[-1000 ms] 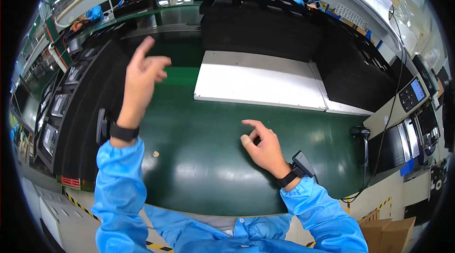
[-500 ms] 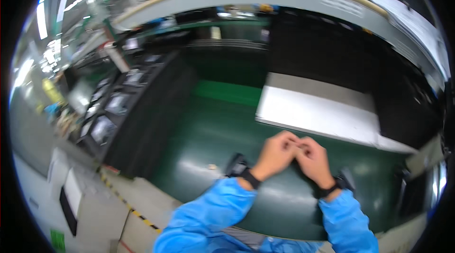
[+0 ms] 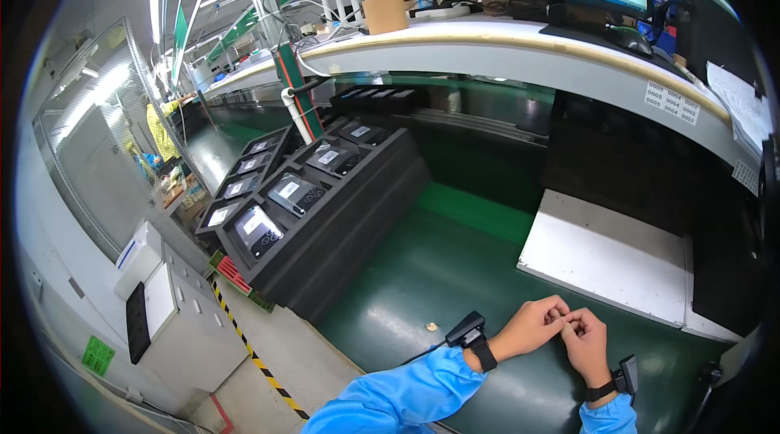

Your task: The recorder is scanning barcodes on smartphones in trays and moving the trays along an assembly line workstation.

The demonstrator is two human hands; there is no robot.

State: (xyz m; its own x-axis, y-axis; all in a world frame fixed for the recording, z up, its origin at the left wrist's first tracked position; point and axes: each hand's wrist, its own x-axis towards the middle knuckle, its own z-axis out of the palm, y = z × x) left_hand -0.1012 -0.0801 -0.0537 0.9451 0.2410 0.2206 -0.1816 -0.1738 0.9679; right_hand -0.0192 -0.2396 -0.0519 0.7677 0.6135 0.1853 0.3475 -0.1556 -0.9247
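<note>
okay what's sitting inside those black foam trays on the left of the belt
Each pocket of the black foam trays holds a flat dark device with a pale label, lying face up. The far pockets are too small to make out, and whatever lies beneath the devices is covered.

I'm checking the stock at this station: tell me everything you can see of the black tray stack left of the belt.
The black tray stack is matte, foam-like and several layers deep, standing at the green belt's left edge. Its top holds rows of recesses, each with a dark flat device bearing a pale panel, lying face up. Both hands are apart from it; nothing else touches it.
</note>
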